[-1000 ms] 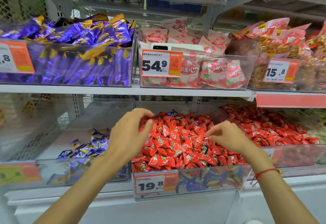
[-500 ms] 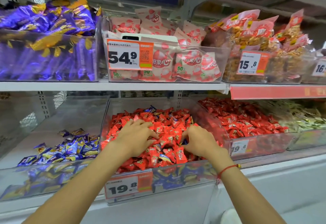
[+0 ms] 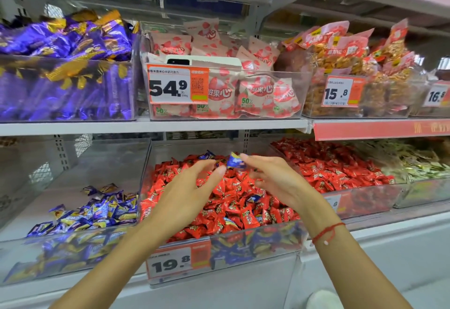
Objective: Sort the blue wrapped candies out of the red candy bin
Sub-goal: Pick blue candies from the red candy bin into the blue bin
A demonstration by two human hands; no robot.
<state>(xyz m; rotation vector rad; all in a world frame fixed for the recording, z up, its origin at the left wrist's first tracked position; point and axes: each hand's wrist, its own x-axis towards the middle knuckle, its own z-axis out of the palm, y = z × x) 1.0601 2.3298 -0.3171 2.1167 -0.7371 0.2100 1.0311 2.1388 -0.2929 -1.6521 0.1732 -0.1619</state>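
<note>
Blue foil shows between the fingertips of the right hand [image 3: 277, 182] — one blue wrapped candy [image 3: 235, 161] pinched and lifted clear above the red candy bin [image 3: 255, 240]. Just beside it the left hand [image 3: 187, 194] hovers over the red pile with its fingers [image 3: 220, 170] spread and slightly curved, holding nothing; its fingertips are near the candy but apart from it. A red string bracelet [image 3: 327, 232] circles the right wrist.

More blue pieces lie mixed in the bin — one at the back edge of the heap [image 3: 207, 155], others low against the clear front wall [image 3: 246, 248], beside the orange price tag [image 3: 176, 261] reading 19.8. In the next bin to the left sits a loose heap of blue and yellow wrapped candies [image 3: 102, 211]. To the right, another bin of red candies [image 3: 336, 165] fills the same shelf. On the upper shelf stand purple packets [image 3: 65, 41], pink-and-white bags [image 3: 219, 84] behind a 54.9 tag, and golden snack bags [image 3: 353, 60].
</note>
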